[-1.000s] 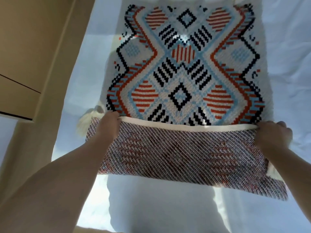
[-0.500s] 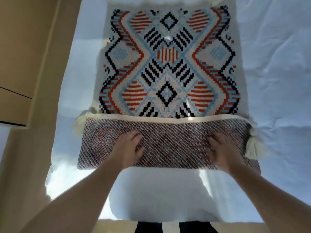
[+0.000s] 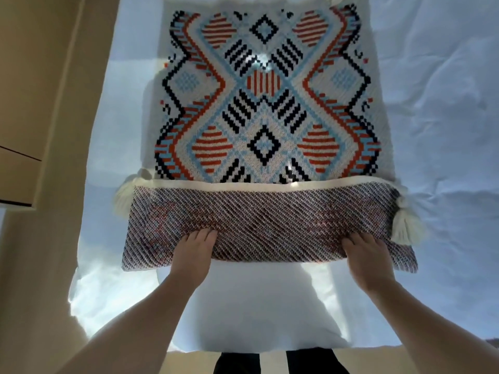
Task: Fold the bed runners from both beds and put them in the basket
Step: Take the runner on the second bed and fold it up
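The bed runner (image 3: 266,103) lies flat on the white bed, knitted in orange, black and light blue diamonds. Its near end is folded over, so a band of dark diagonal reverse weave (image 3: 270,222) faces up, with a cream hem and a cream tassel at each end. My left hand (image 3: 193,252) and my right hand (image 3: 367,256) sit at the near fold edge of that band, fingers on top and curled over the edge, thumbs hidden beneath. The basket is not in view.
The white bed sheet (image 3: 432,130) is wrinkled on the right. A beige wooden cabinet (image 3: 24,103) and wall panel stand along the left side of the bed. The bed's near edge and my dark trousers (image 3: 237,363) show at the bottom.
Both hands laid the runner's near end over onto the pattern, pressed flat on the folded band, then slid back to its near edge. The view has moved closer.
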`<state>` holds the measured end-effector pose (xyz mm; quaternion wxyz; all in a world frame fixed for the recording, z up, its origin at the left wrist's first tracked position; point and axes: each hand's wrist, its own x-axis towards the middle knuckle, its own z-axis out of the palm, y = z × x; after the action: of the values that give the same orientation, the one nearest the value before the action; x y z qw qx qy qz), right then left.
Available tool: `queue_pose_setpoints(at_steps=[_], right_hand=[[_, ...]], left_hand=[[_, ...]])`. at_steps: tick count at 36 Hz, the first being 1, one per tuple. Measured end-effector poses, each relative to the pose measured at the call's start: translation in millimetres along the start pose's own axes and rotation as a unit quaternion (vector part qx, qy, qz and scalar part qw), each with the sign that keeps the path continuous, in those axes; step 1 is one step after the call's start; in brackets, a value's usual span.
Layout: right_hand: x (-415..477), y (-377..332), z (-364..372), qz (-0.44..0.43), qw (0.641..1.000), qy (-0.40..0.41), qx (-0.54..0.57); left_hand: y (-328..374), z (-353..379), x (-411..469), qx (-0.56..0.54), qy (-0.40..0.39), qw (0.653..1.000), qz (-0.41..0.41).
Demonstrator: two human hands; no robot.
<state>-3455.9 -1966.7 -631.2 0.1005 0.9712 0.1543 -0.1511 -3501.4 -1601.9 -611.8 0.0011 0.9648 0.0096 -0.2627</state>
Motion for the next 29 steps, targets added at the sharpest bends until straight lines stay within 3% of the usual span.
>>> queue_pose_setpoints(at_steps=[7, 15, 19, 23, 29], right_hand=[[48, 23, -51, 0.063, 0.997, 0.043, 0.013], [140, 42, -129, 0.094, 0.992, 0.082, -0.009], [192, 56, -154, 0.092, 0.989, 0.112, -0.019], [228, 56, -146, 0.089, 0.987, 0.133, -0.010], [212, 22, -106, 0.014, 1.000, -0.008, 0.007]], left_hand=[[-33, -44, 28, -0.017, 0.075, 0.991, -0.112], [-35, -148, 121, 0.032, 0.213, 0.973, -0.088], [-40, -183, 170, 0.057, 0.245, 0.964, -0.085], [-45, -174, 194, 0.061, 0.245, 0.963, -0.096], [-28, -123, 182, 0.026, 0.144, 0.989, -0.025]])
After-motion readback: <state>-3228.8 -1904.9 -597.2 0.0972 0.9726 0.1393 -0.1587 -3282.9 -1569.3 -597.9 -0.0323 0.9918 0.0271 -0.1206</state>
